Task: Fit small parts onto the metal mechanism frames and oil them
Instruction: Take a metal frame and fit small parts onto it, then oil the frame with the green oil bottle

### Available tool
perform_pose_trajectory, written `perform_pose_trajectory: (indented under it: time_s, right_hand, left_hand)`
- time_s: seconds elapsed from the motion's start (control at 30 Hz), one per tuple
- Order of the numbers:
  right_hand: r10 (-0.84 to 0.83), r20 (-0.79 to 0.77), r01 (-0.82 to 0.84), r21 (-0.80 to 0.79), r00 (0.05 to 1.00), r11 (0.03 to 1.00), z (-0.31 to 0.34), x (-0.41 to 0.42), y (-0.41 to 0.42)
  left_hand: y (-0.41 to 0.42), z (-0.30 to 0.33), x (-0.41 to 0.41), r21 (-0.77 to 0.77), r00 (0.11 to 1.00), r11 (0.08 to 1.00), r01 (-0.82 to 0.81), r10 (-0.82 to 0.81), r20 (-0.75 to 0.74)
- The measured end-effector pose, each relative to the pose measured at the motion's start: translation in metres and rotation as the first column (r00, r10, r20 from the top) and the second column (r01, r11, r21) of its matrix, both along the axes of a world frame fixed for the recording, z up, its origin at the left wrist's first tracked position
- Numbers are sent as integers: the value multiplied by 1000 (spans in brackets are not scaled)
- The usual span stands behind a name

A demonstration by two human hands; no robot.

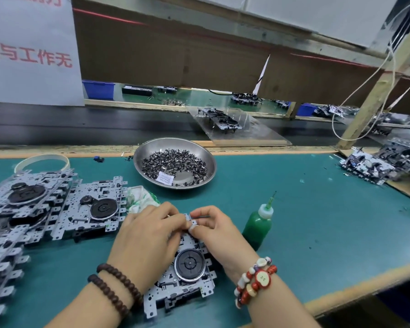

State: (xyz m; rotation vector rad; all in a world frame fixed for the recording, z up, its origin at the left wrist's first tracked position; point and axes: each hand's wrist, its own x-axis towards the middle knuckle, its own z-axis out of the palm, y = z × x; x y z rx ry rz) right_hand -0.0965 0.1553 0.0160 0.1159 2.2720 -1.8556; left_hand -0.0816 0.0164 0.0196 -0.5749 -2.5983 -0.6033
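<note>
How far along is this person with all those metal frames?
Impossible to count finished ones. In hand: both hands, left hand and right hand, pinch at the top edge of one metal mechanism frame. Left: the green oil bottle stands untouched; stacked metal frames wait.

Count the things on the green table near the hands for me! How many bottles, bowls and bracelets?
Green oil bottle: 1
Metal bowl of small parts: 1
Brown bead bracelet on the left wrist: 1
Red and white bracelet on the right wrist: 1
Total: 4
</note>
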Motion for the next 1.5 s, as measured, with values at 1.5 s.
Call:
perform_pose_trajectory:
  time_s: [1.5]
  right_hand:
    - [-272,14,195,-732,962,653,19,-8,49]
  left_hand:
    - [-10,-10,-23,306,887,930,-205,44,460]
